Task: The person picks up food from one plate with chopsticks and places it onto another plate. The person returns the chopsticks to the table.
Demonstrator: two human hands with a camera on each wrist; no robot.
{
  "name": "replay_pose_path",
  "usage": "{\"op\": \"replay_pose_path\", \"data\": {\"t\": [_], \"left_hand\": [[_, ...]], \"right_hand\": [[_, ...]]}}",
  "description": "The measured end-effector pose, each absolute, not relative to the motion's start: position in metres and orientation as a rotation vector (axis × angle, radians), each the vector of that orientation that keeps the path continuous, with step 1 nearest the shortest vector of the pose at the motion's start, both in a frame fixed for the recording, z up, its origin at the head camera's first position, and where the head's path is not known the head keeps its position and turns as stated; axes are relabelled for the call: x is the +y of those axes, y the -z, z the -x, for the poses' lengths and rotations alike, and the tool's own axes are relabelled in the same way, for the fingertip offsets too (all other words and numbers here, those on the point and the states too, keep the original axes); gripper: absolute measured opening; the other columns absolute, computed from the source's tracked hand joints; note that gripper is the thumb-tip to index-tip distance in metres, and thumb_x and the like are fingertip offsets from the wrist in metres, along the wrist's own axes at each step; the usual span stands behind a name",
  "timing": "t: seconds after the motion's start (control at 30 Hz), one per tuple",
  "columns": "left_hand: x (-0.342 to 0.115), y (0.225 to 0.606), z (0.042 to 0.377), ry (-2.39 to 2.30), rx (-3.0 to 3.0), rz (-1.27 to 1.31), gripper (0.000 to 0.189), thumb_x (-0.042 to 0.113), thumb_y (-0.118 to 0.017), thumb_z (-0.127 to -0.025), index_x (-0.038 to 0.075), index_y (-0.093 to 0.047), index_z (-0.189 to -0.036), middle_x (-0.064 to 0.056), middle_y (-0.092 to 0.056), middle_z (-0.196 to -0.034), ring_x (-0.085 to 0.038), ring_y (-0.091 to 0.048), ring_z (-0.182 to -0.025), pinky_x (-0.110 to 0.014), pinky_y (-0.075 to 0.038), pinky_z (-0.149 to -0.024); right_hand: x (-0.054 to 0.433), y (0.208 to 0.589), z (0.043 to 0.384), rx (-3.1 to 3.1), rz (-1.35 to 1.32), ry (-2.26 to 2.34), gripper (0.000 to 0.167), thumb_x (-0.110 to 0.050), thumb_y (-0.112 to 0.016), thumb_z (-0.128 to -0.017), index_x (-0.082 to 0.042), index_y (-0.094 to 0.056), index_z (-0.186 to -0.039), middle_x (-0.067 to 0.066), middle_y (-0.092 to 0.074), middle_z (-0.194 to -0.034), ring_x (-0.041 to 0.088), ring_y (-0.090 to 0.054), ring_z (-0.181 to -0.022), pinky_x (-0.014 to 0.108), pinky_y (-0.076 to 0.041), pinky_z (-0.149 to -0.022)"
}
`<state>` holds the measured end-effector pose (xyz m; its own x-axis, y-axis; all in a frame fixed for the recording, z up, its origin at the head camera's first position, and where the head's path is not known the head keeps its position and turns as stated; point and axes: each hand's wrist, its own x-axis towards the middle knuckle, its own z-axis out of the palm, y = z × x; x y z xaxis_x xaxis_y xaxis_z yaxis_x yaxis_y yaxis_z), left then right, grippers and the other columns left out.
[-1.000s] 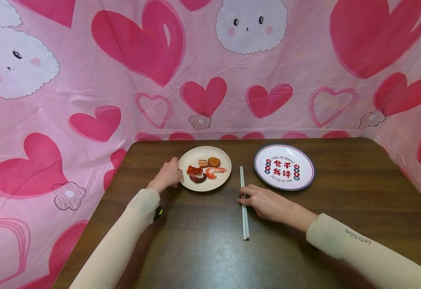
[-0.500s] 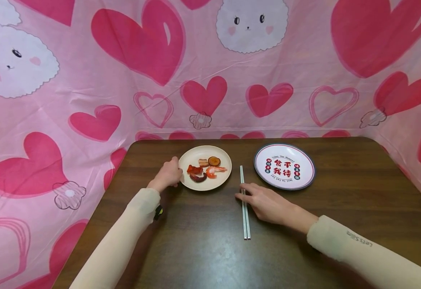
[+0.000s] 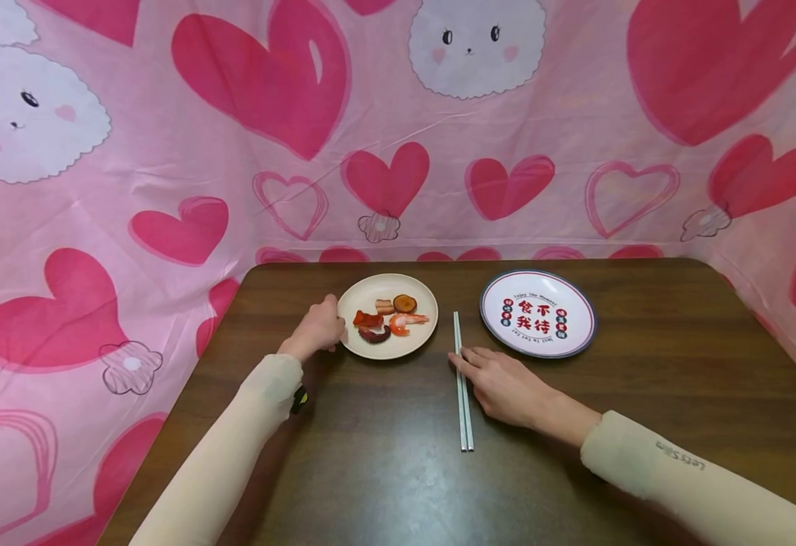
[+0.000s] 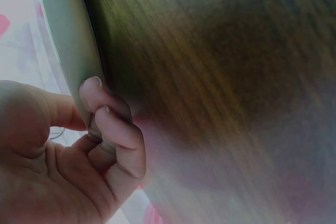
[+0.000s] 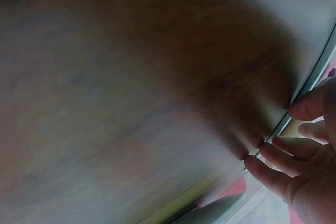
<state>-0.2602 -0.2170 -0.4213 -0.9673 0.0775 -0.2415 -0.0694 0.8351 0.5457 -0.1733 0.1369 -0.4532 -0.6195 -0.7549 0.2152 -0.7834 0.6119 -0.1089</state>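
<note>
In the head view, a beige plate holds several small food pieces, among them an orange shrimp and a round brown slice. My left hand grips its left rim; in the left wrist view, curled fingers hold the plate edge. A pair of pale chopsticks lies on the table, tips pointing away, the near ends slightly apart. Across their middle rests my right hand. In the right wrist view, its fingertips touch down along the chopsticks.
A white plate with a blue rim and red lettering sits to the right of the chopsticks, near the back edge. The brown wooden table meets a pink heart-patterned cloth behind and at the left.
The near ends of the chopsticks have spread slightly apart. My right fingers have shifted a little on them, drawing closer together. The left hand and the plates stay in place.
</note>
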Motion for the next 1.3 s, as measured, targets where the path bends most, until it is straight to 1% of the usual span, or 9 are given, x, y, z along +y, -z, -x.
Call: {"op": "replay_pose_path", "data": {"t": [0.13,0.27,0.4,0.53,0.9,1.1,1.3], "left_hand": [[-0.218,0.422,0.26,-0.839,2.761,-0.014,0.03,0.01,-0.051,-0.106,-0.006,-0.042,-0.13,-0.016,-0.065,-0.084,-0.024,-0.062,-0.058,-0.034,-0.054,-0.059],[-0.218,0.422,0.259,-0.853,2.749,-0.017,0.033,0.01,-0.053,-0.106,-0.006,-0.041,-0.132,-0.017,-0.063,-0.087,-0.025,-0.061,-0.059,-0.034,-0.054,-0.059],[-0.218,0.421,0.259,-0.859,2.745,-0.019,0.034,0.011,-0.053,-0.106,-0.006,-0.041,-0.133,-0.018,-0.063,-0.087,-0.025,-0.061,-0.059,-0.034,-0.054,-0.059],[-0.217,0.422,0.26,-0.857,2.753,-0.024,0.032,0.011,-0.052,-0.106,-0.006,-0.042,-0.132,-0.017,-0.063,-0.086,-0.024,-0.061,-0.058,-0.033,-0.054,-0.058],[-0.216,0.422,0.26,-0.839,2.761,-0.006,0.032,0.01,-0.051,-0.106,-0.006,-0.042,-0.132,-0.018,-0.062,-0.087,-0.024,-0.061,-0.059,-0.034,-0.053,-0.058],[-0.217,0.423,0.26,-0.852,2.749,0.012,0.035,0.011,-0.053,-0.105,-0.005,-0.041,-0.134,-0.018,-0.062,-0.09,-0.025,-0.061,-0.06,-0.033,-0.054,-0.059],[-0.218,0.422,0.259,-0.855,2.756,-0.008,0.033,0.01,-0.053,-0.105,-0.005,-0.042,-0.132,-0.018,-0.063,-0.088,-0.024,-0.06,-0.059,-0.033,-0.054,-0.058]], "right_hand": [[0.136,0.455,0.173,-2.654,-1.302,-0.269,0.054,0.0,-0.071,-0.089,0.002,-0.062,-0.142,0.028,-0.064,-0.134,0.039,-0.064,-0.123,0.051,-0.053,-0.099],[0.135,0.456,0.173,-2.623,-1.308,-0.248,0.049,-0.001,-0.072,-0.087,-0.001,-0.067,-0.137,0.027,-0.065,-0.131,0.038,-0.065,-0.12,0.051,-0.055,-0.096],[0.133,0.456,0.172,-2.604,-1.302,-0.241,0.041,-0.003,-0.073,-0.087,-0.003,-0.072,-0.128,0.026,-0.066,-0.128,0.038,-0.066,-0.116,0.05,-0.057,-0.092],[0.133,0.455,0.171,-2.603,-1.295,-0.243,0.034,-0.003,-0.073,-0.088,-0.002,-0.074,-0.121,0.024,-0.067,-0.126,0.037,-0.067,-0.113,0.05,-0.057,-0.09],[0.137,0.455,0.173,-2.627,-1.303,-0.24,0.033,-0.005,-0.072,-0.091,-0.002,-0.073,-0.123,0.026,-0.067,-0.131,0.039,-0.066,-0.119,0.052,-0.056,-0.095],[0.141,0.455,0.176,-2.6,-1.345,-0.258,0.033,-0.005,-0.074,-0.091,-0.002,-0.074,-0.124,0.027,-0.066,-0.131,0.038,-0.067,-0.12,0.05,-0.055,-0.097],[0.144,0.455,0.178,-2.59,-1.379,-0.27,0.033,-0.005,-0.074,-0.091,-0.002,-0.073,-0.125,0.027,-0.066,-0.132,0.037,-0.067,-0.12,0.049,-0.054,-0.099]]}}
